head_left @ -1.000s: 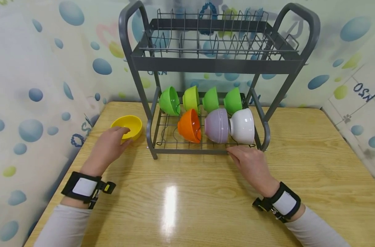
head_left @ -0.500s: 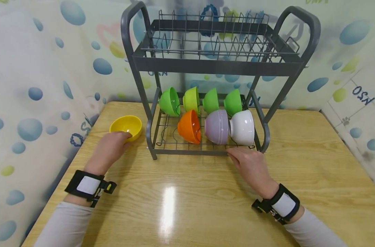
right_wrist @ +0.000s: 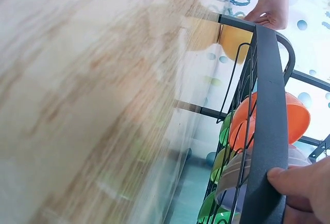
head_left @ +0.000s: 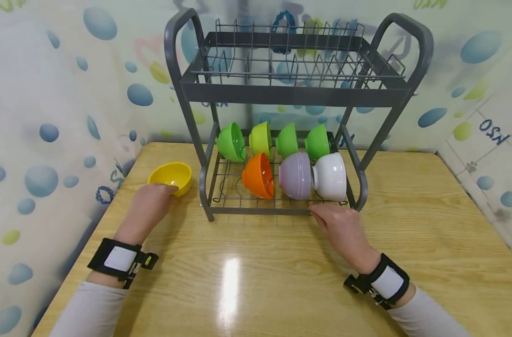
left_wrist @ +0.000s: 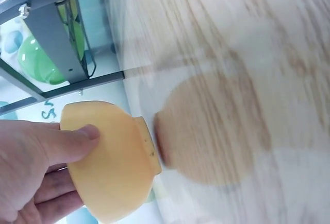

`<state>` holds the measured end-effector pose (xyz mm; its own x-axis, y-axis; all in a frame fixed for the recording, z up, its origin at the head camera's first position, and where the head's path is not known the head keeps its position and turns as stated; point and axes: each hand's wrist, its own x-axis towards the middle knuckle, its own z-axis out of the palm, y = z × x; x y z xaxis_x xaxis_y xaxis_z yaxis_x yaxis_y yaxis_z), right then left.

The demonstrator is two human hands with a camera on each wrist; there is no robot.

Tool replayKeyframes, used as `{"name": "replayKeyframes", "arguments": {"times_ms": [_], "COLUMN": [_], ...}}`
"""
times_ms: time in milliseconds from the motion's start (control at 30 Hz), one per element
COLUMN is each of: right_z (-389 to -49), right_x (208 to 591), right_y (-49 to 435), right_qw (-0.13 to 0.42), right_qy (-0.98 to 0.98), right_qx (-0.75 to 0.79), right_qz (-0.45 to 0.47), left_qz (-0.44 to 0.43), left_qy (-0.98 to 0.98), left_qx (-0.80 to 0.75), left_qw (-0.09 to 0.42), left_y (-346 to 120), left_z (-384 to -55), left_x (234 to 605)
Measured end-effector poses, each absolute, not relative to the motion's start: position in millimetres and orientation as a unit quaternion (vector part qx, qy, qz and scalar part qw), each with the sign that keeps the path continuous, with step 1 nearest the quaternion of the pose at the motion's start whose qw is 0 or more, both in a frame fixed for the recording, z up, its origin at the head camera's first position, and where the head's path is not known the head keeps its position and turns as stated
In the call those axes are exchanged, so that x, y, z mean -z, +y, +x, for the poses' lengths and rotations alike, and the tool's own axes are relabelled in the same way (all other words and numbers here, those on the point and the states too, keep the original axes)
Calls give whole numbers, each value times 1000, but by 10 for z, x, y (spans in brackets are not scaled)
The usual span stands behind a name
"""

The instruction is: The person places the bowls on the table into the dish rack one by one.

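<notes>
My left hand [head_left: 148, 206] pinches the near rim of a yellow bowl [head_left: 171, 173] on the table left of the rack. In the left wrist view the thumb presses the outside of the yellow bowl [left_wrist: 111, 157], and its foot is close to the tabletop. My right hand [head_left: 338, 224] grips the front bar of the grey two-tier dish rack [head_left: 260, 211], with the thumb on the bar [right_wrist: 265, 131] in the right wrist view. On the lower tier an orange bowl [head_left: 258, 177], a lilac bowl [head_left: 295, 177] and a white bowl [head_left: 331, 177] lie tipped on their sides in the front row.
Behind them stands a row of tilted green bowls [head_left: 230, 142], one more yellowish [head_left: 260, 139]. The upper tier [head_left: 294, 96] has wire dividers. A patterned wall [head_left: 91, 93] borders the wooden table [head_left: 281, 281] at the back and sides.
My left hand has drawn back from over the yellow bowl to its near rim, and the bowl has shifted slightly left. The right hand stays on the rack bar. The head view has tilted a little.
</notes>
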<state>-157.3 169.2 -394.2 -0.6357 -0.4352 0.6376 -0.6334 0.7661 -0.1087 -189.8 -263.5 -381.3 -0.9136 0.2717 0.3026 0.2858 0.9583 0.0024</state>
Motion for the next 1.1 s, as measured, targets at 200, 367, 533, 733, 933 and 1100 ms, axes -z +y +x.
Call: {"name": "replayKeyframes", "arguments": {"times_ms": [200, 367, 533, 733, 933, 1100], "right_z": [-1558, -1556, -1559, -1562, -1568, -1558], "right_x": [3937, 3941, 3948, 3952, 3957, 3954], "right_y": [1681, 1682, 1682, 1682, 1682, 1667], "right_qw": [304, 303, 304, 308, 309, 308], "right_qy": [-889, -890, -889, -887, -887, -888], "right_qx": [-166, -165, -165, -168, -169, -173], "right_qz": [299, 298, 298, 300, 299, 294], "left_qz": [-117, -136, -154, -195, -278, -323], "left_qy": [-975, -955, -935, -918, -883, -859], "left_qx": [45, 71, 86, 82, 92, 106], "left_qw": [183, 254, 308, 337, 366, 382], "left_y": [-2619, -2631, -2633, -2614, -2554, -2393], "left_z": [-1732, -1587, -1424, -1214, -1034, -921], "left_x": [3663, 3520, 3402, 3261, 3174, 3160]}}
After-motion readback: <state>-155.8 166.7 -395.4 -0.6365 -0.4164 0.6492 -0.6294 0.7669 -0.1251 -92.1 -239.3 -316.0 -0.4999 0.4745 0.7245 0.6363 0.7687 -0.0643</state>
